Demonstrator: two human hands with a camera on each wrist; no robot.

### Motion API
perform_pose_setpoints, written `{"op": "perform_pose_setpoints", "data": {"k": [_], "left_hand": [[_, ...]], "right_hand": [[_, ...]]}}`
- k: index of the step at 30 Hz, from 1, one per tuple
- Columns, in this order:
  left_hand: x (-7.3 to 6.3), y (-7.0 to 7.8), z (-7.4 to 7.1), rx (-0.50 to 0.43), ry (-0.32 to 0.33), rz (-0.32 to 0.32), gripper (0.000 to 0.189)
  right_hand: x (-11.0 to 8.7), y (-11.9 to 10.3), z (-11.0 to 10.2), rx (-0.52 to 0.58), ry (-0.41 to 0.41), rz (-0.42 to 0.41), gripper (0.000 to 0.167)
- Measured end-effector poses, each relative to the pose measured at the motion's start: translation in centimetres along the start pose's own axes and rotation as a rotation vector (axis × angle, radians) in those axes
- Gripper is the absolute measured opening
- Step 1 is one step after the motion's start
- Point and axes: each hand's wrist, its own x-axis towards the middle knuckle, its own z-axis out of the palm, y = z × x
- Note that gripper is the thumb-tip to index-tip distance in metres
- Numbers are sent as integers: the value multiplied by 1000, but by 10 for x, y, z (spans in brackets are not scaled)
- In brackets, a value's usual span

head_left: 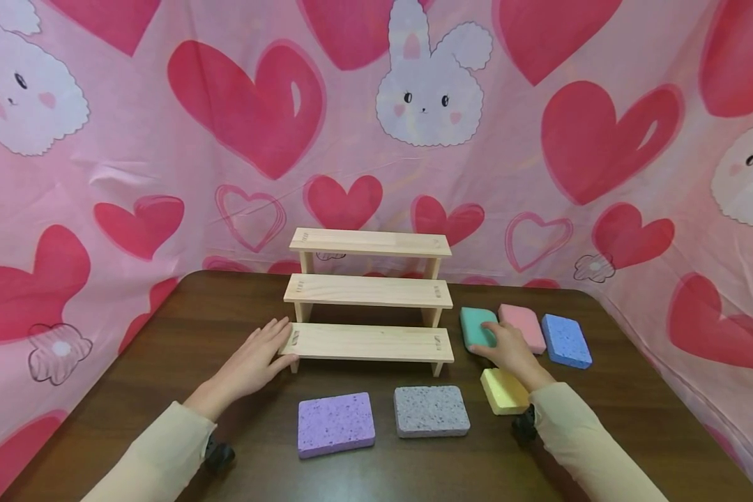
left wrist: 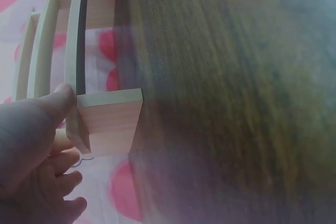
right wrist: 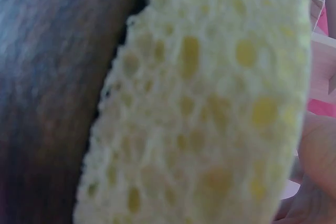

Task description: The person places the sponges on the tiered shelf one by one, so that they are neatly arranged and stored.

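Observation:
A three-step wooden rack stands mid-table. My left hand rests at the left end of its lowest step, fingers fairly straight; in the left wrist view the thumb touches the board's edge. To the rack's right, my right hand grips a teal sponge, thumb at its near edge and a finger over its right side. A pink sponge lies just behind that hand. Below the right wrist is a yellow sponge, which fills much of the right wrist view and hides most of the hand there.
A blue sponge lies at the far right. Purple and grey sponges lie before the rack on the dark wooden table. A pink cloth with hearts and rabbits hangs behind.

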Motion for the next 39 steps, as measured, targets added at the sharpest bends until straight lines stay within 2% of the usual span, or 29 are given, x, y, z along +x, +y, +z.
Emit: {"op": "perform_pose_setpoints", "data": {"k": [9, 24, 33, 39], "left_hand": [[0, 1, -1, 4, -7, -3, 59], [0, 2, 2, 31, -3, 19, 58], [0, 2, 2, 46, -18, 16, 58], [0, 2, 2, 50, -16, 22, 58]], "right_hand": [[1, -2, 0, -19, 27, -11, 54], [-2, -2, -2, -4, 12, 18, 49], [-3, -4, -8, 13, 37, -21, 47], [0, 0, -19, 24, 85, -54, 46]]}}
